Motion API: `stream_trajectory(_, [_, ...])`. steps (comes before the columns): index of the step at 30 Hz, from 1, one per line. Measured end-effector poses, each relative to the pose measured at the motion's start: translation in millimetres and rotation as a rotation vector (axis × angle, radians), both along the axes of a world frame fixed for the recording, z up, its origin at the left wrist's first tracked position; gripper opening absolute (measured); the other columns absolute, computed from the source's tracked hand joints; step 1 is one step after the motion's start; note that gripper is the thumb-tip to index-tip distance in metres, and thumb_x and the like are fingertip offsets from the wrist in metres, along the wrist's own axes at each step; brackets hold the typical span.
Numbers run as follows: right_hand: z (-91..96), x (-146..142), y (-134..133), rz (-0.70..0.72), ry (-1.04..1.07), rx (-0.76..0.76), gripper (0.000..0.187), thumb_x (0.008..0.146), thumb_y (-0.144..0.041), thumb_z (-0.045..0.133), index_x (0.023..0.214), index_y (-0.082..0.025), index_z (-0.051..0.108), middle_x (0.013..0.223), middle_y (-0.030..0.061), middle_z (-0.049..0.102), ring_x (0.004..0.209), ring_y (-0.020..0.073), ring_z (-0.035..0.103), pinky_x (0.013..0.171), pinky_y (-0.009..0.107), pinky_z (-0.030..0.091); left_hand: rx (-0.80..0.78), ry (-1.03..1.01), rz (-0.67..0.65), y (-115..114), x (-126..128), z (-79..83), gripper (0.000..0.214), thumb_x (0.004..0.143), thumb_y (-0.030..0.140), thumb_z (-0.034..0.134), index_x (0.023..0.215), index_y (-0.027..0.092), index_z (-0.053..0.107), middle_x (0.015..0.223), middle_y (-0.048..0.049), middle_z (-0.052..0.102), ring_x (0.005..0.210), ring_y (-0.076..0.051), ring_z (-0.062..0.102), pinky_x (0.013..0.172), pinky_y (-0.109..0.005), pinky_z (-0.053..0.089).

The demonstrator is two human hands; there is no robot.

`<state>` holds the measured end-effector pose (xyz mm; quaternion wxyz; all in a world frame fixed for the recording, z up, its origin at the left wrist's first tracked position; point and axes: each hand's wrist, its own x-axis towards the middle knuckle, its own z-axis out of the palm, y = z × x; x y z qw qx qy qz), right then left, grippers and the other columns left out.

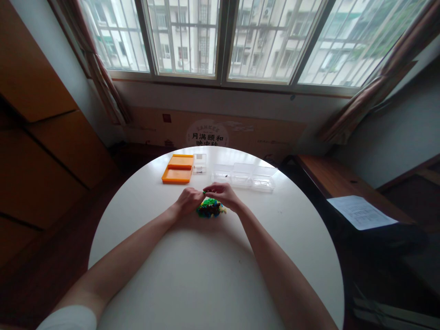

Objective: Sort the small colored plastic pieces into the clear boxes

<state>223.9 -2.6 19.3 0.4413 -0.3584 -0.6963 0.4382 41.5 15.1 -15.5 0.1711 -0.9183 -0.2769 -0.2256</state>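
Both my hands meet at the middle of a round white table [213, 266]. My left hand [188, 200] is curled closed and my right hand [222, 195] is pinched; between their fingertips sits a small green piece [205, 192]. Just under the hands lies a small pile of colourful little pieces [210, 209], green, blue, dark and yellow. The pile is partly hidden by my fingers.
An open orange case [178, 168] lies at the far left of the table. Beside it stand several clear plastic boxes [244, 176]. A wooden bench with a sheet of paper [360, 212] is at the right. Windows and curtains are behind.
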Motion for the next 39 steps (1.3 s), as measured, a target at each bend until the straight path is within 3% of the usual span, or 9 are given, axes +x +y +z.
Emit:
stream_trajectory(25, [0.8,-6.1,-2.5,-0.049,0.050,-0.072,0.027,0.059,-0.037,0.075,0.072,-0.014,0.069,0.061,0.0010,0.061,0.055,0.0102,0.053,0.052,0.022,0.043,-0.017,-0.009,0.017,-0.8,0.4,1.1,0.026,0.086,0.016,0.042,0.062,0.013,0.054,0.047,-0.0002,0.051,0.044,-0.011,0.046,0.049,-0.023,0.031])
stream_trajectory(33, [1.3,-4.1,-3.4,-0.015,0.065,-0.057,0.036,0.064,-0.038,0.072,0.091,-0.015,0.071,0.068,0.0010,0.058,0.060,0.0098,0.052,0.053,0.022,0.042,-0.006,-0.015,0.016,-2.0,-0.6,2.1,0.021,0.087,0.017,0.041,0.073,0.014,0.056,0.053,-0.0008,0.056,0.046,-0.011,0.049,0.049,-0.023,0.031])
stream_trajectory(39, [-2.8,-3.7,-1.0,0.009,0.058,-0.004,0.033,0.067,-0.037,0.071,0.093,-0.017,0.072,0.070,0.0014,0.055,0.061,0.0099,0.051,0.055,0.022,0.042,-0.017,-0.043,0.003,-0.3,0.3,0.5,0.024,0.087,0.016,0.040,0.068,0.014,0.054,0.050,-0.0003,0.053,0.045,-0.011,0.047,0.049,-0.023,0.032])
